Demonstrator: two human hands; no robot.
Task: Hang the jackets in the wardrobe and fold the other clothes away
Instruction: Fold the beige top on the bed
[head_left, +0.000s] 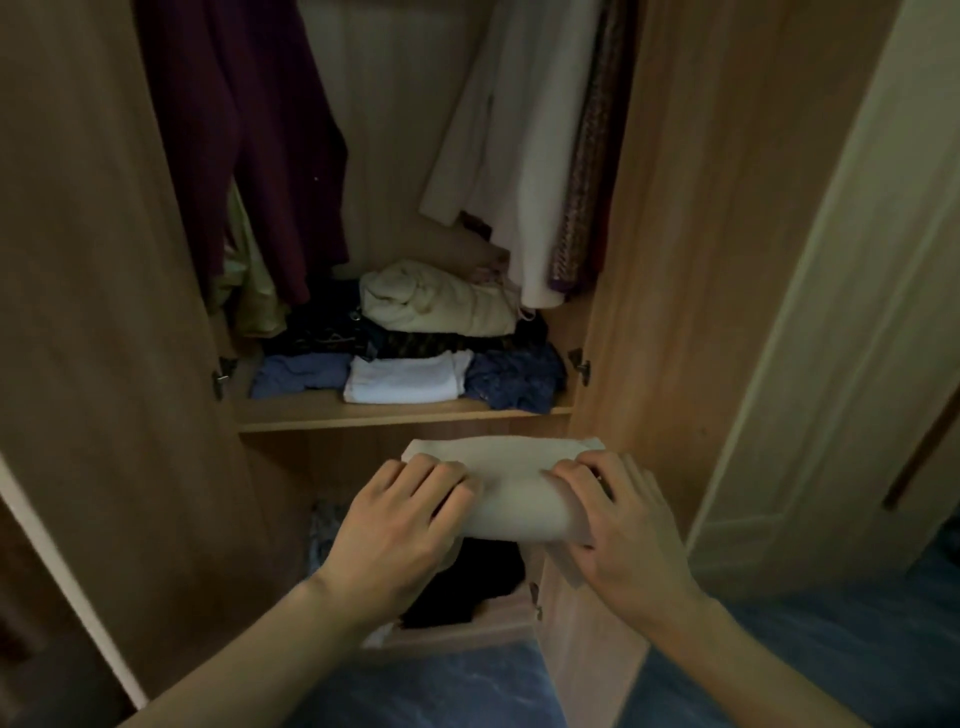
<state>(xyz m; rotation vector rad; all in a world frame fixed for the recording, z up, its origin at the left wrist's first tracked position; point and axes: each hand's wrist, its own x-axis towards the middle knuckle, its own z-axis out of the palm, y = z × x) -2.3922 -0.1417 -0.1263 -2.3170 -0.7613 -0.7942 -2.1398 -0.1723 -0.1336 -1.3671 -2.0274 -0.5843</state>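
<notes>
Both hands curl over the ends of a folded cream garment (511, 491) in the lower centre of the frame, the left hand (402, 519) gripping its left end and the right hand (618, 512) its right, probably so the fold stays flat and does not spring open while carried. It is held just below the wardrobe shelf (405, 413), where folded piles already sit, with a maroon jacket (244, 140) hanging upper left; the dim lower compartment seems to hold dark clothes (467, 577).
</notes>
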